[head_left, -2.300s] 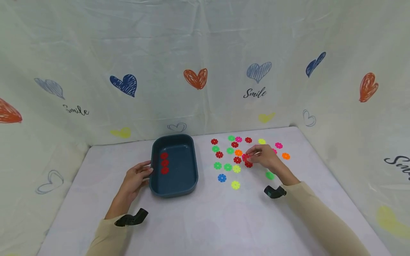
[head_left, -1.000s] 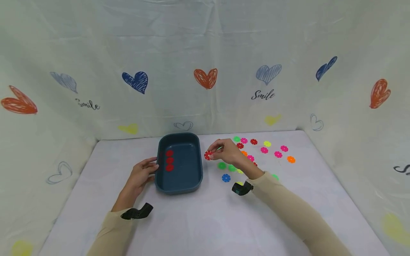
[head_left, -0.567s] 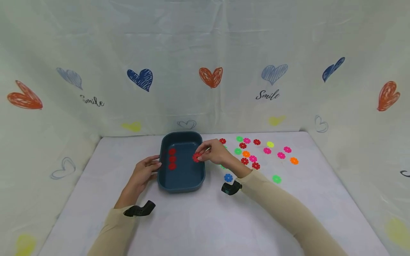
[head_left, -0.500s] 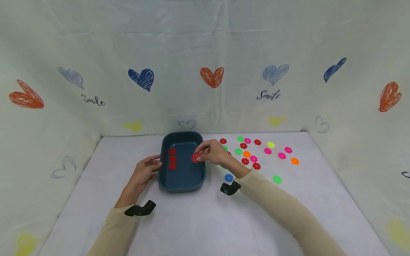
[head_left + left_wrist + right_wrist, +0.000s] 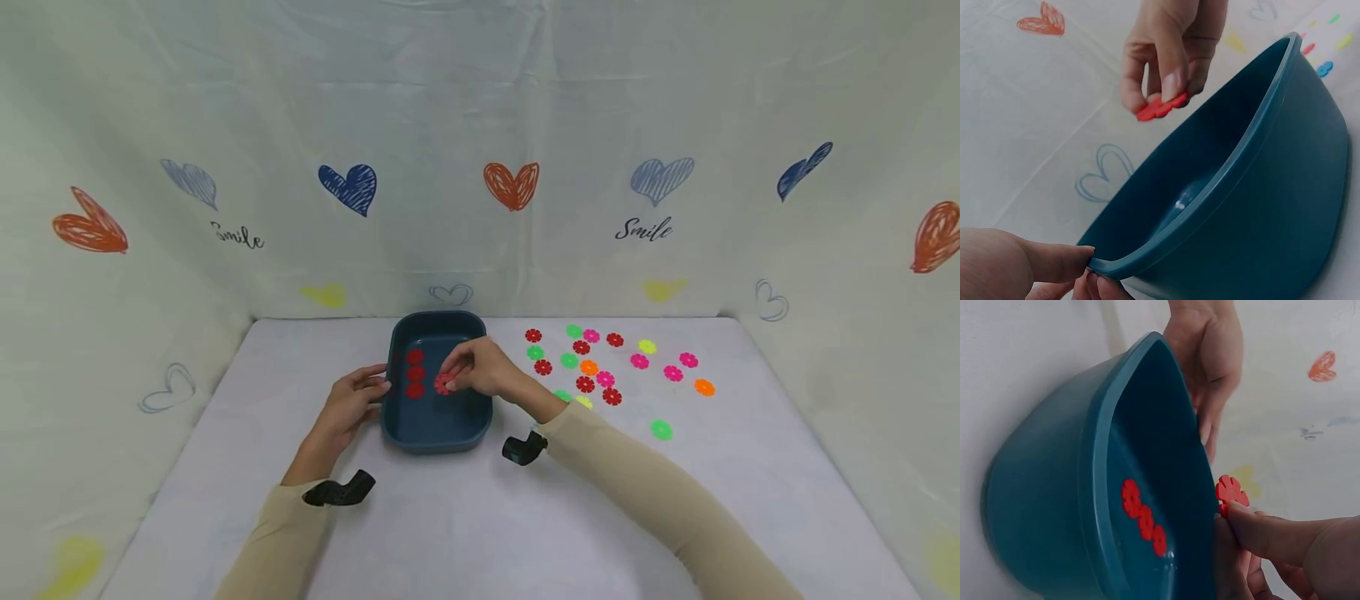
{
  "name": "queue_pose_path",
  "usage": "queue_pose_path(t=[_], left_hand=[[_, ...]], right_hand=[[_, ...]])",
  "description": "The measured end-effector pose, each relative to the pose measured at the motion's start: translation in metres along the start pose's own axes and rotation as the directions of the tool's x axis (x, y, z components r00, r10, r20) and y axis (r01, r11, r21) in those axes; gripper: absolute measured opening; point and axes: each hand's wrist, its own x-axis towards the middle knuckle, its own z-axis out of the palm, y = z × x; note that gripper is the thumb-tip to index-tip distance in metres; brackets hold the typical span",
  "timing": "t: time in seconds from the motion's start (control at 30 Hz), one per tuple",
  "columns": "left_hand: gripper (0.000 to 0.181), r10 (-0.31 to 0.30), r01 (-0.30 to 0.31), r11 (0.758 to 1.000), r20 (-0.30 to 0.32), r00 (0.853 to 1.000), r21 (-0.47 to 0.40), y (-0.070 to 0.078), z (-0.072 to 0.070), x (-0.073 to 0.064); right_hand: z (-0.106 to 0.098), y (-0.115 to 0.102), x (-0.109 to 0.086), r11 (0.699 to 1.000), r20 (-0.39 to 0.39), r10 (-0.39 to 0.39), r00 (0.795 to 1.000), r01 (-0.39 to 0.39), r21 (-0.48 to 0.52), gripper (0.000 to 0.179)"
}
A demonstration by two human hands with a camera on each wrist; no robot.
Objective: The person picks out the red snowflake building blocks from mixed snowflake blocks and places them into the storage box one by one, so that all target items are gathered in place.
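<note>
Red, the disc that the right hand pinches by its edge above the tray could, if it slips, land on the three discs lying inside at left, which a tug from the left hand gripping the tray's left side might also shift.

A pale grey-white, creased sheet backdrop encloses the far, left and right sides. Its print comprises scribbled orange-red hearts, dark blue hearts, pale yellow hearts and black cursive "Smile" lettering. The flat white tabletop borders the far section. Lighting is soft; shadows are faint.
</note>
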Motion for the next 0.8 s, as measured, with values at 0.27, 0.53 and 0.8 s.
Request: queue_pose_path(t=[0.27, 0.53, 0.8], left_hand=[[0.049, 0.01, -0.01, 1.0, -0.013, 1.0, 0.009, 0.0, 0.002, 0.0], [0.05, 0.002, -0.001, 1.0, -0.018, 1.0, 0.008, 0.0, 0.002, 0.0], [0.049, 0.007, -0.007, 1.0, -0.016, 1.0, 0.004, -0.001, 0.001, 0.0]], right_hand=[[0.009, -0.008, 0.01, 0.997, 0.056, -0.034, 0.998, 0.037, -0.06, 0.015], [0.014, -0.009, 0.024, 0.995, 0.093, -0.021, 0.995, 0.03, -0.095, 0.015], [0.02, -0.006, 0.035, 0.996, 0.131, 0.018, 0.991, -0.006, -0.092, 0.017]])
